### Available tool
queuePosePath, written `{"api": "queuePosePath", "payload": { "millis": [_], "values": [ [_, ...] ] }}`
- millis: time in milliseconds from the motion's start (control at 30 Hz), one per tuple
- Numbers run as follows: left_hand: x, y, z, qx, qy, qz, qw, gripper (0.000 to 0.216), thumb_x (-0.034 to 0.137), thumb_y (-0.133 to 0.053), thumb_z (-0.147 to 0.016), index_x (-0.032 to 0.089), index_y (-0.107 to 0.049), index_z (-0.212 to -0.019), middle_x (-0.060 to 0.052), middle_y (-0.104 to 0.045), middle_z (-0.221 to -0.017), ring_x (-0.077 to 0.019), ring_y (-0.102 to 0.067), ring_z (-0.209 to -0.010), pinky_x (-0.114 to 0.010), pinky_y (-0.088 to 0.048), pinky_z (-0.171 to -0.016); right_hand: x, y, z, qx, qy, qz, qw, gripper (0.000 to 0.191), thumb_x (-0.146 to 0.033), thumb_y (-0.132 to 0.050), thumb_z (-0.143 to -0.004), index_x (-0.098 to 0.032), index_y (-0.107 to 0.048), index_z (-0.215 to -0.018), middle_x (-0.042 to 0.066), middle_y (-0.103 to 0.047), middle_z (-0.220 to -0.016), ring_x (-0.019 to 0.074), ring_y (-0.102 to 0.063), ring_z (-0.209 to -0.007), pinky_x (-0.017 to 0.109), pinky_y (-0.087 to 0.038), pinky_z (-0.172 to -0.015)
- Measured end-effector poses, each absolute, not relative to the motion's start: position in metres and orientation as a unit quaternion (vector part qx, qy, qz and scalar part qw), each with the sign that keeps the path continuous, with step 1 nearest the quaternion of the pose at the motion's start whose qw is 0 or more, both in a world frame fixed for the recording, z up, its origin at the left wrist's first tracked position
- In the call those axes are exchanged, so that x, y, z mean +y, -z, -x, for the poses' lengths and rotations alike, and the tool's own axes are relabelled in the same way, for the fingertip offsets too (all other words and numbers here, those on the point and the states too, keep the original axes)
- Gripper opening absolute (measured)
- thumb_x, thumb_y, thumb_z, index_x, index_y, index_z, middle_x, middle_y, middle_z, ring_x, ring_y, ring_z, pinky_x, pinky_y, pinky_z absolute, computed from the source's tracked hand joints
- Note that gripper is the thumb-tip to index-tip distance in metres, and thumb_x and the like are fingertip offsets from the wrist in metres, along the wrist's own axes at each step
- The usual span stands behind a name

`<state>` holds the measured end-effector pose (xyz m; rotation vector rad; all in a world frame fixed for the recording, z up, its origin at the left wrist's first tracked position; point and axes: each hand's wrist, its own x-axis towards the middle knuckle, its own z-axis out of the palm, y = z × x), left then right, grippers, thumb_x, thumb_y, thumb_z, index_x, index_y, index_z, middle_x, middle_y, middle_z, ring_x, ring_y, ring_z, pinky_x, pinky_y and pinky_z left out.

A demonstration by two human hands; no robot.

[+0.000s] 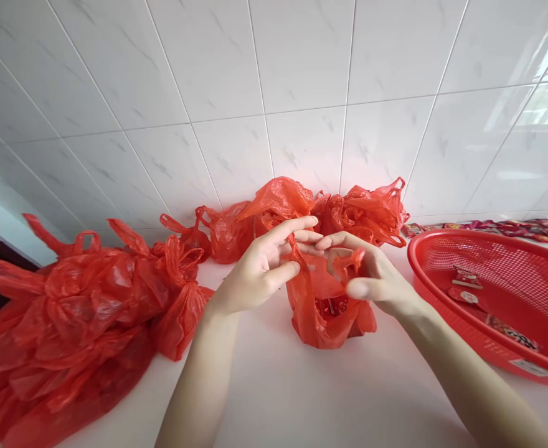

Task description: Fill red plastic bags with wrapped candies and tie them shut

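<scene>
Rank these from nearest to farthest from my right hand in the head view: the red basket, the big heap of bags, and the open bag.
1. Open bag: front centre, touching your right hand.
2. Red basket: just to the right.
3. Heap of bags: far left, beyond your other hand.

held bag [318,336]: contents [330,307] partly hidden | basket [526,267]: right side cut off | bag pile [78,330]: left edge cut off

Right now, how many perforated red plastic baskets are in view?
1: the basket stands on the white surface, right of the open, thin red plastic bag. No others show.
</scene>
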<state>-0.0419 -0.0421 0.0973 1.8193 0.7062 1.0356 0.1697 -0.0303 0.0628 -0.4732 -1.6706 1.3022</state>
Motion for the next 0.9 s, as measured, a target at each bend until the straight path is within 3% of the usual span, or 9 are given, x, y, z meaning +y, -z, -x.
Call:
{"api": "queuePosePath", "payload": {
  "millis": [133, 333, 467, 567, 767, 900],
  "values": [
    [-0.043, -0.094, 0.039, 0.317, -0.403, -0.746, 0.426, 0.059, 0.010, -0.058, -0.087, 0.031, -0.053, -0.142, -0.009, -0.061, -0.140, -0.0270, -0.067, -0.115, -0.038, -0.061, -0.088, -0.037, -0.053, -0.153, -0.687, -0.393, 0.304, 0.530, 0.039, -0.034, -0.087, -0.070, -0.025, -0.056, -0.090, 0.003, -0.068, -0.103, 0.0253, -0.066, -0.104, 0.037, -0.053, -0.087],
    [-0.048, -0.092, 0.037, 0.378, -0.388, -0.756, 0.369, 0.064, 0.014, -0.059, -0.090, 0.040, -0.047, -0.147, -0.007, -0.061, -0.142, -0.0272, -0.068, -0.116, -0.039, -0.061, -0.091, -0.040, -0.041, -0.145, -0.725, -0.293, 0.331, 0.528, 0.020, -0.028, -0.075, -0.083, -0.025, -0.062, -0.098, 0.003, -0.072, -0.100, 0.0231, -0.069, -0.095, 0.035, -0.054, -0.085],
    [-0.052, -0.095, 0.040, 0.385, -0.398, -0.759, 0.342, 0.067, 0.014, -0.059, -0.090, 0.041, -0.044, -0.149, -0.006, -0.060, -0.143, -0.0277, -0.064, -0.124, -0.038, -0.059, -0.095, -0.041, -0.043, -0.146, -0.724, -0.293, 0.350, 0.517, 0.008, -0.018, -0.066, -0.083, -0.023, -0.066, -0.090, 0.000, -0.073, -0.084, 0.0185, -0.067, -0.072, 0.029, -0.052, -0.065],
    [-0.054, -0.100, 0.049, 0.411, -0.404, -0.749, 0.326, 0.067, 0.016, -0.062, -0.088, 0.038, -0.045, -0.149, -0.008, -0.066, -0.135, -0.0283, -0.069, -0.114, -0.033, -0.062, -0.080, -0.039, -0.048, -0.150, -0.707, -0.283, 0.376, 0.528, 0.006, -0.014, -0.064, -0.079, -0.020, -0.066, -0.078, -0.002, -0.067, -0.070, 0.0146, -0.059, -0.061, 0.025, -0.046, -0.057],
    [-0.047, -0.105, 0.062, 0.444, -0.469, -0.716, 0.266, 0.049, 0.021, -0.063, -0.086, 0.023, -0.062, -0.134, -0.010, -0.073, -0.117, -0.0230, -0.074, -0.092, -0.033, -0.063, -0.077, -0.032, -0.056, -0.157, -0.700, -0.284, 0.356, 0.551, 0.005, -0.016, -0.065, -0.080, -0.020, -0.068, -0.081, 0.000, -0.072, -0.081, 0.0172, -0.064, -0.074, 0.028, -0.050, -0.069],
    [-0.035, -0.098, 0.061, 0.495, -0.471, -0.699, 0.212, 0.048, 0.028, -0.074, -0.078, 0.021, -0.068, -0.125, -0.011, -0.071, -0.117, -0.0222, -0.072, -0.088, -0.033, -0.062, -0.073, -0.032, -0.053, -0.155, -0.708, -0.302, 0.355, 0.531, 0.007, -0.017, -0.065, -0.081, -0.020, -0.070, -0.086, 0.001, -0.074, -0.085, 0.0200, -0.067, -0.079, 0.030, -0.052, -0.070]
  ]
}}
